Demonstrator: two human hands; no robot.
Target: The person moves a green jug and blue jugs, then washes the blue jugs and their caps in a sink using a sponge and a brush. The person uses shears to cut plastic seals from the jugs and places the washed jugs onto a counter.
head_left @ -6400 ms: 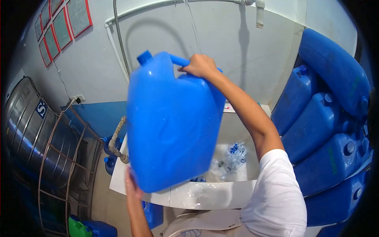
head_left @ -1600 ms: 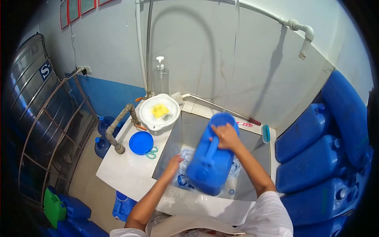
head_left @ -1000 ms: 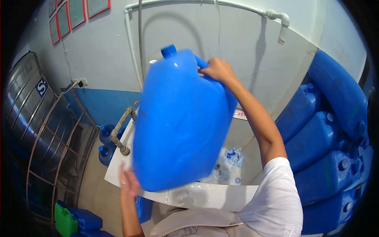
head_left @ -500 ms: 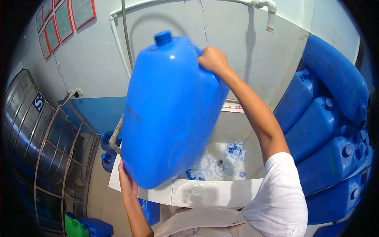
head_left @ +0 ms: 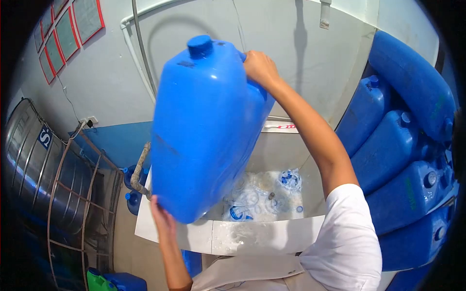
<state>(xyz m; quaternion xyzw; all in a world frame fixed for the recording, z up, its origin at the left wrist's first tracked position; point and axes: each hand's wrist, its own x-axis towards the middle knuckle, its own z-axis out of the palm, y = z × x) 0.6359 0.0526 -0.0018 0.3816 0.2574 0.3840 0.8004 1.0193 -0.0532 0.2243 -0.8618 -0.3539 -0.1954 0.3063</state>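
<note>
A large blue jerrycan [head_left: 199,131] with a blue screw cap [head_left: 200,47] is held up in front of me, tilted, above the near rim of a white tiled basin [head_left: 267,237]. My right hand [head_left: 261,68] is wrapped round its handle at the upper right. Beneath its lower left corner, my left hand [head_left: 164,218] supports the bottom edge; part of that palm is hidden behind the can. Soapy water [head_left: 262,194] fills the basin floor, with blue caps [head_left: 239,213] and a bundle of blue and white pieces [head_left: 290,180] in it.
Several blue jerrycans [head_left: 388,140] are stacked at the right. A steel tank [head_left: 48,165] stands at the left behind a rusty metal frame [head_left: 80,194]. Green [head_left: 99,281] and blue containers sit on the floor at the lower left. A white pipe [head_left: 138,58] runs along the wall.
The jerrycan has shifted slightly up and left relative to the basin, and its top has tipped a little towards me. Both hands keep their hold. The view has shifted slightly.
</note>
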